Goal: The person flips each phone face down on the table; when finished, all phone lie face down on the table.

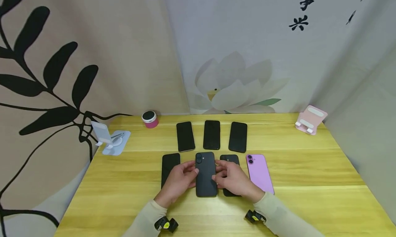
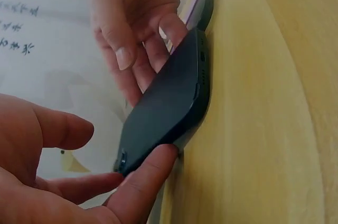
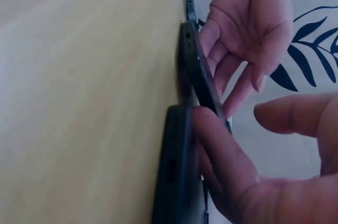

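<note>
A dark grey smartphone [image 1: 206, 175] lies back up between both hands, its camera lenses at the far end. My left hand [image 1: 180, 178] touches its left long edge with the fingers. In the left wrist view, that thumb [image 2: 66, 130] stands apart from the phone [image 2: 163, 94]. On the opposite edge is my right hand [image 1: 233, 178], fingers against the phone's side, its thumb [image 3: 285, 115] raised in the right wrist view. Whether the phone rests fully on the table is unclear. Another dark phone [image 1: 229, 158] lies partly hidden under the right hand, and a black phone [image 1: 169, 164] beside the left.
Three black phones, left [image 1: 185, 136], middle [image 1: 211, 135] and right [image 1: 238, 137], form a row behind. A purple phone [image 1: 259, 171] lies to the right. On the wooden table [image 1: 309, 175] also stand a white stand [image 1: 115, 142], a pink-and-white round jar [image 1: 150, 119] and a pink stand [image 1: 310, 120].
</note>
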`<move>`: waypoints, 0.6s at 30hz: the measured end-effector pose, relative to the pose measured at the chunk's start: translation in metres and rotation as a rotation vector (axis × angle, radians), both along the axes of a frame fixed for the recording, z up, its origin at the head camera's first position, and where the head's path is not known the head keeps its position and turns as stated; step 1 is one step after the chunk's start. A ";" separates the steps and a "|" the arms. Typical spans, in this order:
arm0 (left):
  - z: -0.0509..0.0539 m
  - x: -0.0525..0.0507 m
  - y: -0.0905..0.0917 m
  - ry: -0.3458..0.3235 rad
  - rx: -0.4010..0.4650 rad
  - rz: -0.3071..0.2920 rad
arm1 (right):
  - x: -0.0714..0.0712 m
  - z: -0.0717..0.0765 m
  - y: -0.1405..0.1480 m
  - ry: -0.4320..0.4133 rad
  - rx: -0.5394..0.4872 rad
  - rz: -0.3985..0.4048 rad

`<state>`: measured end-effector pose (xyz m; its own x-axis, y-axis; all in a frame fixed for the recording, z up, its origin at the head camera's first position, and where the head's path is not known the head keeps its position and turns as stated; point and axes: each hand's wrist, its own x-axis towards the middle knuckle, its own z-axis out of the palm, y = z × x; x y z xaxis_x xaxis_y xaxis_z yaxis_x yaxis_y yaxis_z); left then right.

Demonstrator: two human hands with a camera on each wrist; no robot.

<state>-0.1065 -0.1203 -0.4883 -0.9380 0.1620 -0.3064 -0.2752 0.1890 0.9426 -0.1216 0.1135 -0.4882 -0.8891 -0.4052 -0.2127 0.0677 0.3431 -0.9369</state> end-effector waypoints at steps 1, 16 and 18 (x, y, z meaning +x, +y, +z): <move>0.000 0.001 0.000 0.003 -0.008 0.000 | 0.000 0.000 0.000 0.022 0.020 0.011; 0.003 0.005 0.000 0.017 -0.069 -0.016 | 0.002 0.005 0.001 0.250 0.262 0.112; 0.004 0.005 -0.001 0.020 -0.077 -0.016 | 0.002 0.006 0.000 0.264 0.271 0.118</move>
<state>-0.1019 -0.1214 -0.4846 -0.9416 0.1541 -0.2993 -0.2524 0.2651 0.9306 -0.1199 0.1139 -0.4821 -0.8782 -0.4685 -0.0961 -0.2180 0.5710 -0.7915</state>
